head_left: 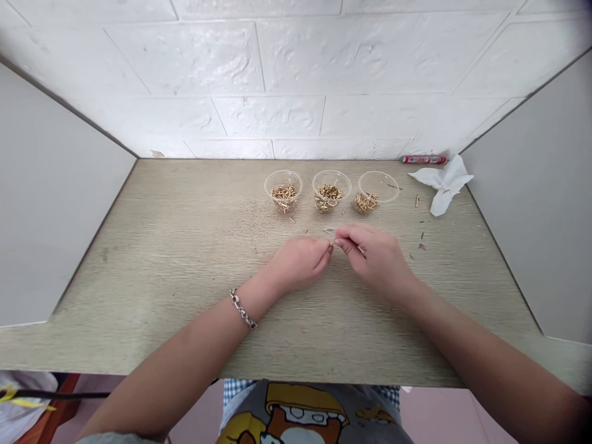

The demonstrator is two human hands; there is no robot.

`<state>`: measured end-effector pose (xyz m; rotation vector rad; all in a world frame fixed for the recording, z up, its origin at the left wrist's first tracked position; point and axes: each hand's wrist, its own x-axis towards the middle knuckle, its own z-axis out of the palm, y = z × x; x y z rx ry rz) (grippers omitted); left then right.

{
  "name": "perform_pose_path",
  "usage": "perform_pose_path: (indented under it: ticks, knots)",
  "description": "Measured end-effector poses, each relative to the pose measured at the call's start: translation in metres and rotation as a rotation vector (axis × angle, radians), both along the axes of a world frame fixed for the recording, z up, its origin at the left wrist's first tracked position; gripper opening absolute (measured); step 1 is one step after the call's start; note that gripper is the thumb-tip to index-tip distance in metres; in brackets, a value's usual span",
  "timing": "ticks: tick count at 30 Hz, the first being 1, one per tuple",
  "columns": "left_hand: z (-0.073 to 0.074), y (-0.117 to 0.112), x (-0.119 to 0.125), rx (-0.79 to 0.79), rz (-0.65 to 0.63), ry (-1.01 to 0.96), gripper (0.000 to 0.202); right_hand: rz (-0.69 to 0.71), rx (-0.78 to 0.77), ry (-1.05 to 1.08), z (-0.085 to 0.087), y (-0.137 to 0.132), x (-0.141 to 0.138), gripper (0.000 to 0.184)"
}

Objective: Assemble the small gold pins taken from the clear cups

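My left hand (303,262) is closed, thumb and fingers pinching a tiny gold-coloured metal pin (332,243). From the other side my right hand (374,256) pinches at the same spot, its thumb and index fingertip at the pin's end. Most of the pin is hidden by the fingertips. Just beyond the hands stand three clear plastic cups: a left cup (267,192), a middle cup (315,192) and a tilted right cup (396,188). Each holds many small gold-coloured metal pins. A few loose pins lie on the table around the cups and near my fingers.
A crumpled white tissue (444,184) lies at the back right, beside a red marker-like tube (423,160) along the wall. Grey panels (50,185) enclose both sides of the wooden table (152,265). Small dark bits lie right of my right hand.
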<state>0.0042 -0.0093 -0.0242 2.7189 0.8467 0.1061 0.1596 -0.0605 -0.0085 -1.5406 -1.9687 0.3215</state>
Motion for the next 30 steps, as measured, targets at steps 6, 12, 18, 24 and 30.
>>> perform_pose_path:
  ticks: [6,12,18,24,30]
  knots:
    - [-0.0004,-0.0008,-0.0005,0.020,-0.023,-0.010,0.033,0.006,-0.131,0.058,0.0051,0.0013,0.0010,0.013]
    - [0.0000,-0.0008,-0.0003,0.017,-0.025,-0.004,0.033,-0.016,-0.204,0.080,0.0074,0.0037,0.0016,0.013]
    - [0.0030,-0.0002,0.0011,0.003,-0.011,0.032,0.033,0.033,-0.036,-0.057,0.0030,0.0005,0.0022,0.015]
    - [0.0049,-0.0016,0.0024,0.002,0.004,0.047,0.033,0.021,-0.015,-0.119,0.0022,-0.0025,-0.0009,0.018]
    - [0.0051,-0.0014,0.0022,0.000,-0.024,0.059,0.034,-0.041,-0.269,0.112,0.0071,0.0031,0.0014,0.014]
